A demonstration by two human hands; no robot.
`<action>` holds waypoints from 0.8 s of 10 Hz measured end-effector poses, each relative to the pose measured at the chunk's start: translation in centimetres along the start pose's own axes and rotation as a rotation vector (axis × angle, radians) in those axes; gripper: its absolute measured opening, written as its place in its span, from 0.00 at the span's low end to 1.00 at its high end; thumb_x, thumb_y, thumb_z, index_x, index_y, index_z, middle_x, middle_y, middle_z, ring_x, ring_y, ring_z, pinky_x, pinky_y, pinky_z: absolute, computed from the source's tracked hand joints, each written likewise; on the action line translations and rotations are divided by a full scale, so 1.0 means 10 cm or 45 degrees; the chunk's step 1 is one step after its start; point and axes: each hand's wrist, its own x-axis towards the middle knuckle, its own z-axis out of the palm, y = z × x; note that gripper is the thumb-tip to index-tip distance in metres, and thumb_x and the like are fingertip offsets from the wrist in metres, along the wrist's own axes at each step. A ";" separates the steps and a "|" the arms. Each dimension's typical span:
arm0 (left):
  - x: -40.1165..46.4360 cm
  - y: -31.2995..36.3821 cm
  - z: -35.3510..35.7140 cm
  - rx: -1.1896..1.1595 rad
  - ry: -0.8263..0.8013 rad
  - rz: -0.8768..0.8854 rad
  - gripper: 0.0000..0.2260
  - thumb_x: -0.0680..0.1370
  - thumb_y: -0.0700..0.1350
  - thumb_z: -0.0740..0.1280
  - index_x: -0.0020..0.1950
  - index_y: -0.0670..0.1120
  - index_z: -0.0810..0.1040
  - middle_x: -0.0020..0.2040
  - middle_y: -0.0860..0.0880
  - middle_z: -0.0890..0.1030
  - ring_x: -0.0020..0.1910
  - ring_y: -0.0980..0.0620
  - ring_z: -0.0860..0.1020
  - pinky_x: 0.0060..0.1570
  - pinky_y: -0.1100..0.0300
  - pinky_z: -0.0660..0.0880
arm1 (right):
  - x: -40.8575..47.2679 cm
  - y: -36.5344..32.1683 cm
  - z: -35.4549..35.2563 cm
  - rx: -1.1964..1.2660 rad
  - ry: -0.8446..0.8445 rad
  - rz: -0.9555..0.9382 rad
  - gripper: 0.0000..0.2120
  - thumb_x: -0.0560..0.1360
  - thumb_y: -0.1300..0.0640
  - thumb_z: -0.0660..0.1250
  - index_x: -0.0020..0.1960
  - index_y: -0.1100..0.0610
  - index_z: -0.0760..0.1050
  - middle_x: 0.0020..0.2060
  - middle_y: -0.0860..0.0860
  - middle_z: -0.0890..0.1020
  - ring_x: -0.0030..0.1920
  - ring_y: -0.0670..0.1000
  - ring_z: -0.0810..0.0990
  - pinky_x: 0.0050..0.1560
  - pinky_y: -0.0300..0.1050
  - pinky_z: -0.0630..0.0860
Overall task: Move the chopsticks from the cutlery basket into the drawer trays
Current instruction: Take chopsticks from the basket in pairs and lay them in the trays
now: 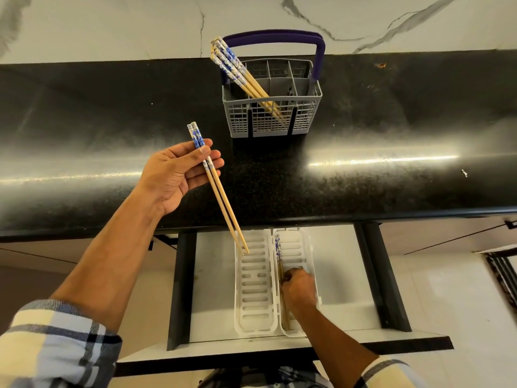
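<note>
Spanning the far side, the black counter (391, 135) carries the cutlery basket (272, 107) (more chopsticks (237, 71) lean inside). Nearer, the open drawer (335, 275) holds two white trays (254, 289). The left hand (179, 172) pinches a chopstick pair (221, 191), tips over the left tray; the right hand (299, 287) grips chopsticks in the right tray (277, 247).

Left hand (179, 170) raised, palm up, fingers pinching; right hand (298, 287) lowered, knuckles up, fingers curled.

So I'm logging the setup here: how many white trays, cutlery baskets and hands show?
White trays: 2, the left tray and the right tray
Cutlery basket: 1
Hands: 2, the left hand and the right hand
Total: 5
</note>
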 end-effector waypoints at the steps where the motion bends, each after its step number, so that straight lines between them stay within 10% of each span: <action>1: 0.00 0.01 0.02 0.001 -0.004 -0.002 0.08 0.78 0.38 0.67 0.56 0.42 0.82 0.46 0.44 0.87 0.48 0.46 0.86 0.47 0.52 0.83 | 0.00 0.01 -0.02 -0.009 -0.012 -0.020 0.08 0.77 0.64 0.66 0.50 0.55 0.82 0.42 0.50 0.84 0.41 0.49 0.82 0.49 0.41 0.82; 4: 0.00 0.03 0.04 0.002 -0.021 0.000 0.08 0.78 0.38 0.67 0.56 0.42 0.82 0.47 0.43 0.87 0.48 0.46 0.86 0.47 0.53 0.83 | -0.26 -0.16 -0.34 0.327 0.058 -0.096 0.08 0.78 0.62 0.67 0.51 0.55 0.84 0.45 0.51 0.86 0.39 0.47 0.82 0.52 0.44 0.83; 6: 0.02 0.21 0.15 -0.027 -0.051 0.023 0.09 0.76 0.38 0.69 0.56 0.41 0.82 0.48 0.42 0.86 0.50 0.45 0.86 0.49 0.51 0.83 | -0.73 -0.66 -1.21 0.804 0.217 -0.492 0.05 0.78 0.52 0.67 0.50 0.45 0.81 0.43 0.45 0.85 0.43 0.40 0.83 0.41 0.34 0.80; 8: 0.09 0.64 0.53 -0.011 -0.170 0.130 0.11 0.76 0.39 0.70 0.57 0.40 0.82 0.50 0.40 0.86 0.49 0.45 0.86 0.50 0.49 0.83 | -0.84 -1.50 -1.95 0.921 0.138 -0.887 0.12 0.78 0.51 0.67 0.60 0.51 0.80 0.50 0.47 0.86 0.51 0.44 0.84 0.53 0.39 0.81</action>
